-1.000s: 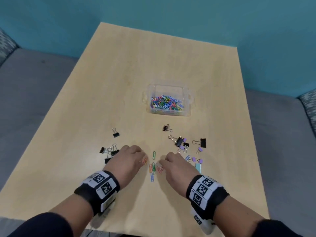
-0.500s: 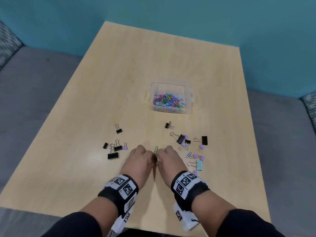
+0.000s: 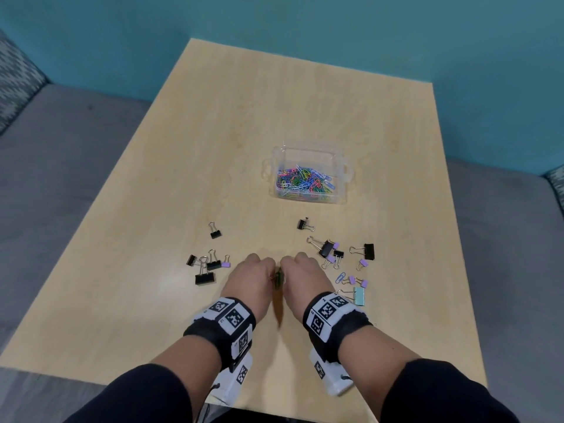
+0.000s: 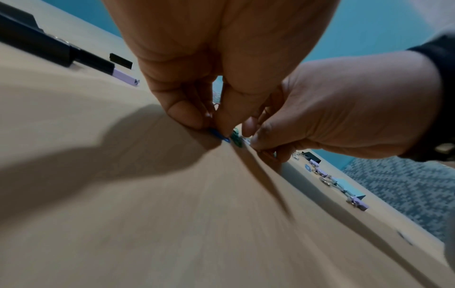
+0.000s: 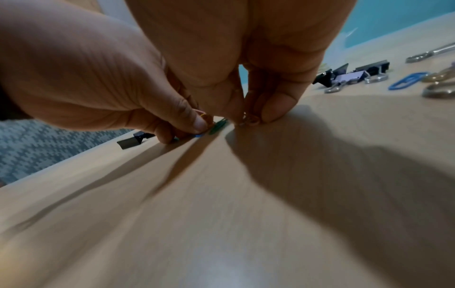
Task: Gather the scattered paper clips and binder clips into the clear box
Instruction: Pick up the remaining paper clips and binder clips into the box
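Note:
My left hand [image 3: 258,277] and right hand [image 3: 300,276] meet knuckle to knuckle near the table's front middle, with a small bunch of coloured paper clips [image 3: 277,276] squeezed between them. In the left wrist view, my left fingertips [image 4: 187,117] pinch down on a blue clip [image 4: 219,135] beside a green one [image 4: 236,138]. In the right wrist view, my right fingertips [image 5: 273,109] pinch an orange clip [image 5: 249,119]. The clear box [image 3: 345,178] stands farther back, holding many coloured paper clips.
Black and purple binder clips [image 3: 206,268] lie left of my hands, with one more [image 3: 215,232] behind them. To the right are more binder clips [image 3: 328,248], a teal one [image 3: 359,296] and a blue paper clip [image 3: 340,277]. Grey seating surrounds the table.
My hands have moved together from either side, pushing the loose paper clips into one bunch between the fingertips. The green clip that lay just ahead is now in that bunch.

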Motion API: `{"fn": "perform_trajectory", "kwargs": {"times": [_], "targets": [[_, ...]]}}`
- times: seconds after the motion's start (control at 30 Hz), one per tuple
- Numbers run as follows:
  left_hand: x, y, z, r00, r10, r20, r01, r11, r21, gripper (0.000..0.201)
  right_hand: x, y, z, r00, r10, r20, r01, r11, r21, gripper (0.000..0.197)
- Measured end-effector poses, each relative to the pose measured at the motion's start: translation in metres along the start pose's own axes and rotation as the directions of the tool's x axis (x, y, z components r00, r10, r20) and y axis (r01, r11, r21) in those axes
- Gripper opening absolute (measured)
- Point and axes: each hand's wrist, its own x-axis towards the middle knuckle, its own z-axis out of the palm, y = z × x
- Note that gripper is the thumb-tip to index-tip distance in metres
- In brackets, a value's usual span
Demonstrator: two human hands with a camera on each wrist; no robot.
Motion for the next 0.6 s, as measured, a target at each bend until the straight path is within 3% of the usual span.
{"fn": "perform_trajectory", "kwargs": {"times": [0.23,0.6], "targets": [[0.002,-0.003,-0.002,1.0,-0.011,-0.012,0.011,0.999,-0.038,0.007,0.003,-0.003,-0.009,0.997,0.075,0.033,-0.078,0.994,0.082,0.022],[0.004,-0.003,0.0,0.999,-0.018,-0.036,0.015,0.996,-0.093,0.01,0.007,-0.004,-0.016,0.994,0.029,0.101,-0.03,0.999,0.012,0.023]]}}
